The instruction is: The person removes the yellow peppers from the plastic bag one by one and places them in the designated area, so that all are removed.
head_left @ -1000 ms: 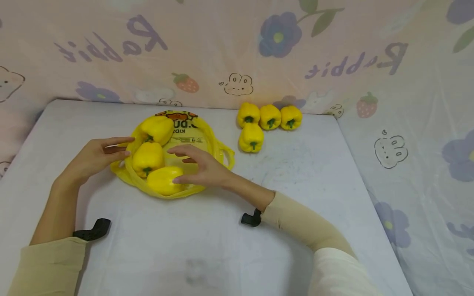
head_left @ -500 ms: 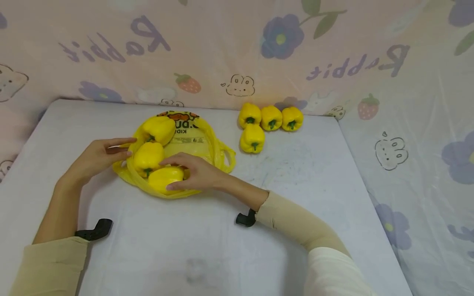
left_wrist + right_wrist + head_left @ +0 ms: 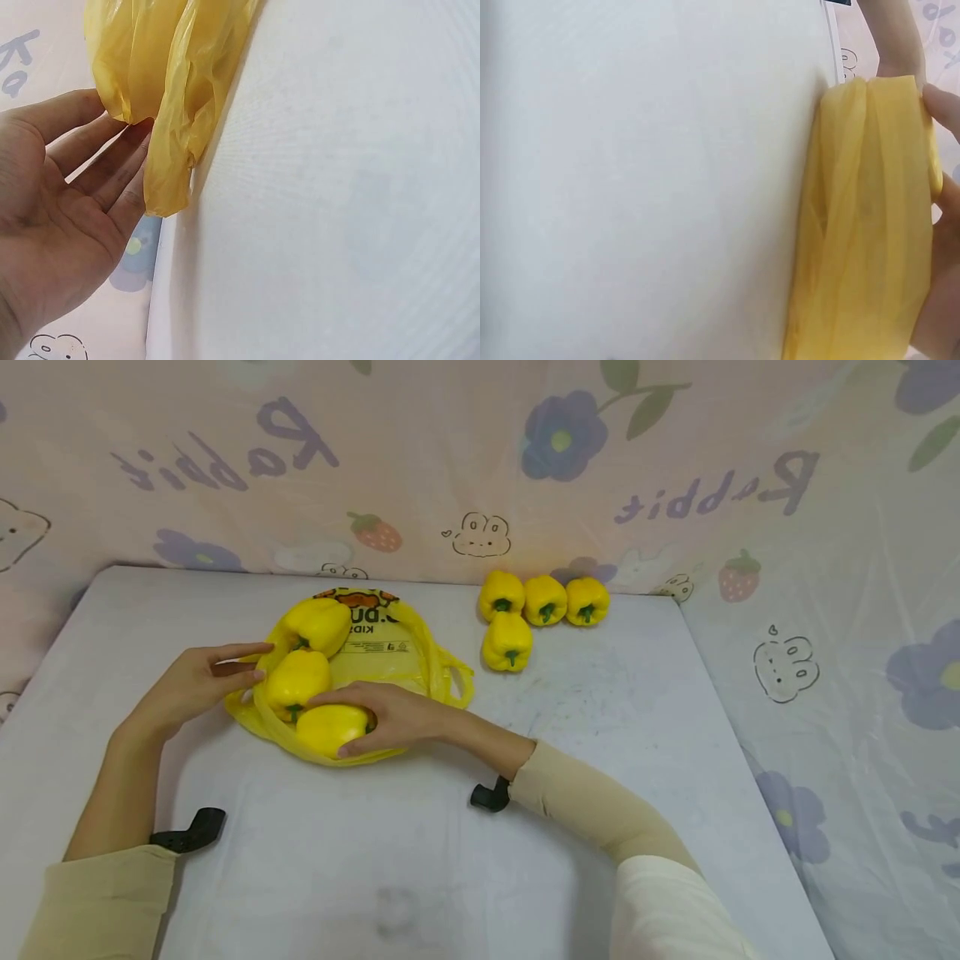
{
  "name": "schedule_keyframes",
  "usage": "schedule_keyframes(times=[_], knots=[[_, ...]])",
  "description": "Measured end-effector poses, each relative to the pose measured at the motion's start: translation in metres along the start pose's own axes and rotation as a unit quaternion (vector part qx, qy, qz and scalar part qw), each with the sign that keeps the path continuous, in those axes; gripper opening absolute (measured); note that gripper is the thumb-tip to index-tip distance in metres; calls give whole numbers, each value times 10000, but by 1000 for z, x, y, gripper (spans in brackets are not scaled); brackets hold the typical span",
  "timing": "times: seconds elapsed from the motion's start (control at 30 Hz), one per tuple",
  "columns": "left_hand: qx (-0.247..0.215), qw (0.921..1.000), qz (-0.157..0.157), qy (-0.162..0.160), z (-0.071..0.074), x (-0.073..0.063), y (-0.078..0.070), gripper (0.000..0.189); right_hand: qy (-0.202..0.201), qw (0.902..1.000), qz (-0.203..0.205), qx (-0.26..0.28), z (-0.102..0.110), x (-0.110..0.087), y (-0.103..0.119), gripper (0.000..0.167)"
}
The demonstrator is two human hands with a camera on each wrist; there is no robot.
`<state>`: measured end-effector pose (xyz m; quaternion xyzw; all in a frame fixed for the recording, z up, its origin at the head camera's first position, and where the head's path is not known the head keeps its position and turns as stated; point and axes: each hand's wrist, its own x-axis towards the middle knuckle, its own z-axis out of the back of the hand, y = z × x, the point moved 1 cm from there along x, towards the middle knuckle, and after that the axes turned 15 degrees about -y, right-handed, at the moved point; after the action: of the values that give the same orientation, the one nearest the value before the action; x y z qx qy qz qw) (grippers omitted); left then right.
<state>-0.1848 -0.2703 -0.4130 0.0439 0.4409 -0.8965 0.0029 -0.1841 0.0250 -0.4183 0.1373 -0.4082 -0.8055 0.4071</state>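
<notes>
The table (image 3: 322, 868) has a white top, with a faint grey smudge (image 3: 393, 910) near the front. Just behind it and along the right hangs a wrinkled cloth (image 3: 435, 468), pale pink, becoming greyer at the right. It is printed with purple flowers (image 3: 562, 439), strawberries (image 3: 377, 532), rabbit faces (image 3: 482, 535) and mirrored "Rabbit" lettering (image 3: 682, 502). The light is soft.

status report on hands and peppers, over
Left hand against yellow bag. Right hand around nearest pepper inside. Two other peppers in there, nothing visibly blocking.
</notes>
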Motion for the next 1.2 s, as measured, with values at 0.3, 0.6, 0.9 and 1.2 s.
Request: schedule_keyframes(times=[0.3,0.6,0.9,1.2], knots=[[-33,10000,15,-57,0,-2,1,62,135,9999,12,27,0,1,-2,73],[-85,10000,-3,-41,-1,-1,2,62,-203,9997,52,98,11,-5,-2,72],[-85,10000,27,-33,-2,-1,1,63,-309,9991,-135,251,23,-13,-1,73],[40,10000,11,-14,-2,1,3,63,-643,9959,-639,-64,41,-22,0,74]])
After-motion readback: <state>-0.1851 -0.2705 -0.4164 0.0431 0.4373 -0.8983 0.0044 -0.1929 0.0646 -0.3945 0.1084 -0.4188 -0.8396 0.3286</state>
